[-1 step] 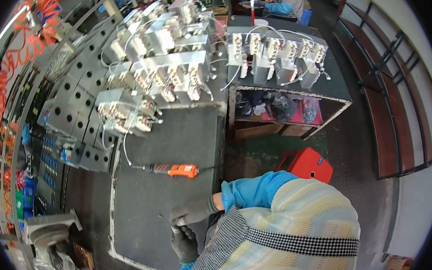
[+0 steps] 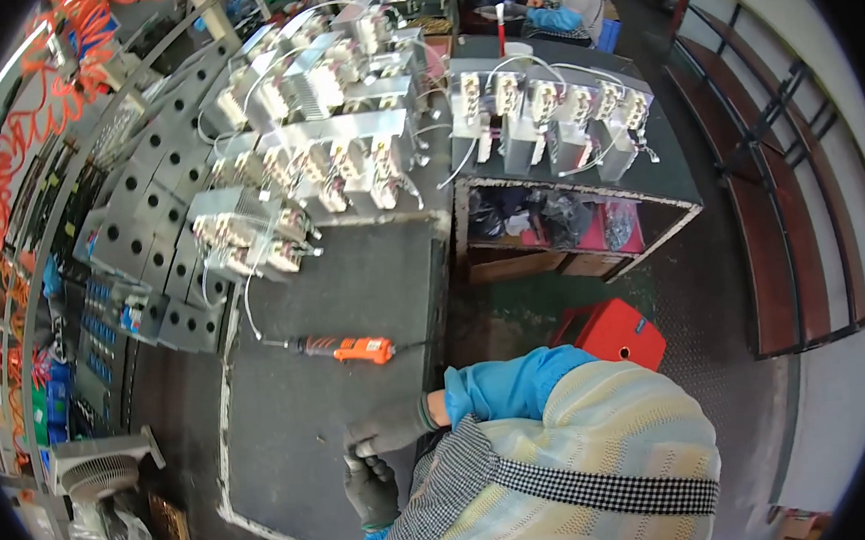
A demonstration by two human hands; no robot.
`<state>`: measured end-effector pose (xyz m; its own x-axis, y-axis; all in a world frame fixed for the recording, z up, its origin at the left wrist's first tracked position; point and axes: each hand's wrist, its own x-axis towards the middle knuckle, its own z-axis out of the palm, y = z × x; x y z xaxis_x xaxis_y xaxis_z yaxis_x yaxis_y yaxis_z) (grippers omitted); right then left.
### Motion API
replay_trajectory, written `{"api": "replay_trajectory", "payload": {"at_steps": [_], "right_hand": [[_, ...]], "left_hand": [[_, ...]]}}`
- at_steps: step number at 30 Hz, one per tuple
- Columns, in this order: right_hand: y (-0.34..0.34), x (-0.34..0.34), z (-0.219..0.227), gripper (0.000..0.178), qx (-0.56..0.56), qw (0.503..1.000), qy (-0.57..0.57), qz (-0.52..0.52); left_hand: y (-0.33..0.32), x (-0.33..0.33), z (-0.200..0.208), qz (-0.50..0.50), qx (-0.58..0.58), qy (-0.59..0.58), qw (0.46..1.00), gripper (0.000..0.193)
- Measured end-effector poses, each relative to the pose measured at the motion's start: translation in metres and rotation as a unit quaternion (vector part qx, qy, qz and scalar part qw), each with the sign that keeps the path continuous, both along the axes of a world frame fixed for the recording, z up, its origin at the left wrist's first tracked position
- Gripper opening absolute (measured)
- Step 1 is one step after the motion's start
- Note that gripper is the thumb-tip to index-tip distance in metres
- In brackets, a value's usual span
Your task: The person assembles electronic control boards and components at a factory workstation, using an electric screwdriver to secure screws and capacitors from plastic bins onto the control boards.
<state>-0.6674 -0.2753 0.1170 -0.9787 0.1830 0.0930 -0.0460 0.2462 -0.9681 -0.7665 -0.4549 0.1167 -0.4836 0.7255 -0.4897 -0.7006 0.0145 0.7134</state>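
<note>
Both my hands wear grey gloves and meet over the front part of the dark bench top (image 2: 293,430). My right hand (image 2: 388,427) comes in from the right, its fingertips pressed together against the fingers of the other hand. Just below it, my left hand (image 2: 372,490) is closed with curled fingers. Anything pinched between them is too small or hidden to make out. Beyond the hands lies an orange and black electric screwdriver (image 2: 358,349), its bit pointing left and its cord running right. A tiny speck (image 2: 321,439) rests left of my fingers.
Metal assemblies with white terminal blocks and wires (image 2: 334,156) crowd the bench's far end; more stand on a side table (image 2: 682,177). Grey panels with holes (image 2: 154,229) line the left. A red stool (image 2: 618,335) is at right, a fan (image 2: 101,474) lower left. Another person (image 2: 574,4) sits far back.
The whole view has shifted very slightly. My hands stay pressed together in nearly the same place, and the screwdriver lies where it was.
</note>
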Motion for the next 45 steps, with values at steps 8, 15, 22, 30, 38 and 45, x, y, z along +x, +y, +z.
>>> {"api": "replay_trajectory", "payload": {"at_steps": [8, 15, 22, 30, 38, 45], "right_hand": [[0.038, 0.047, -0.016, 0.025, 0.067, 0.998, 0.001, -0.020], [0.042, 0.070, -0.019, 0.023, 0.149, 0.984, 0.027, -0.096], [0.068, 0.134, -0.021, 0.017, 0.196, 0.955, -0.006, -0.224], [0.103, 0.161, 0.017, 0.017, 0.155, 0.962, -0.033, -0.220], [0.256, 0.208, 0.102, 0.018, 0.230, 0.937, 0.100, -0.243], [0.422, 0.333, 0.207, 0.024, 0.397, 0.877, 0.042, -0.266]], "left_hand": [[0.059, 0.042, -0.004, -0.040, -0.146, 0.145, 0.978, 0.041], [0.071, 0.039, -0.020, -0.087, -0.155, 0.183, 0.967, 0.039], [0.085, 0.013, -0.055, -0.089, -0.132, 0.219, 0.963, 0.031], [0.100, -0.016, -0.057, 0.052, -0.156, 0.179, 0.970, 0.029], [0.179, -0.033, -0.085, 0.114, -0.229, 0.243, 0.936, 0.071], [0.280, -0.006, -0.088, 0.034, -0.531, 0.405, 0.743, 0.087]]}}
